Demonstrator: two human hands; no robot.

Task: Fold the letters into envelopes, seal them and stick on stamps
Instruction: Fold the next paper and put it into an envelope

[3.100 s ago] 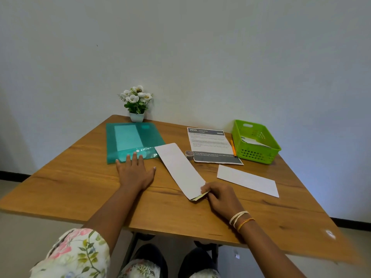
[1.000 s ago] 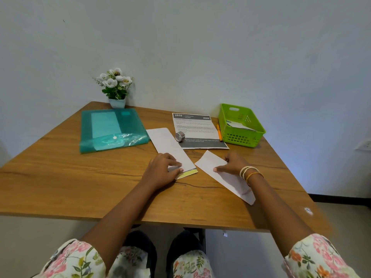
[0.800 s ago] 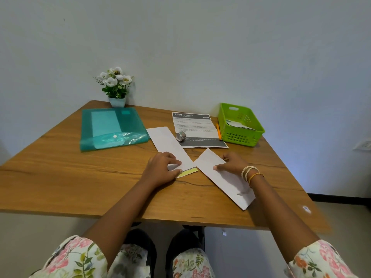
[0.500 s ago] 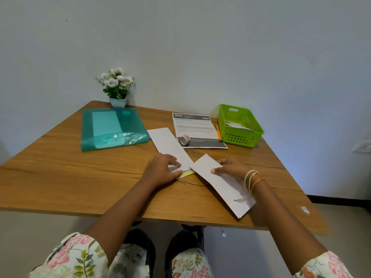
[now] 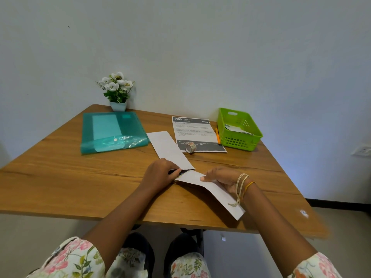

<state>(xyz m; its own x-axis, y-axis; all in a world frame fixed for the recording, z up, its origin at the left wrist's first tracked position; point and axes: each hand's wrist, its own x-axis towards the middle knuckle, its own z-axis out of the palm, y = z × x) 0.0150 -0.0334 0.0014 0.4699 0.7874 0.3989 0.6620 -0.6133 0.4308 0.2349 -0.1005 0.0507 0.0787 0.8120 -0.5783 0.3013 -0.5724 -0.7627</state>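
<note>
The right hand (image 5: 221, 177) grips the folded letter (image 5: 212, 192), thumb on top, and has swung its near end round to the envelope (image 5: 170, 150). The left hand (image 5: 160, 174) pinches the envelope's mouth open where the two papers now meet, so insertion looks about to begin. The letter's far end overhangs the worktop (image 5: 60, 177) edge. Tape roll (image 5: 190, 147) and instruction sheet (image 5: 193, 129) lie just beyond; open wood to the left.
</note>
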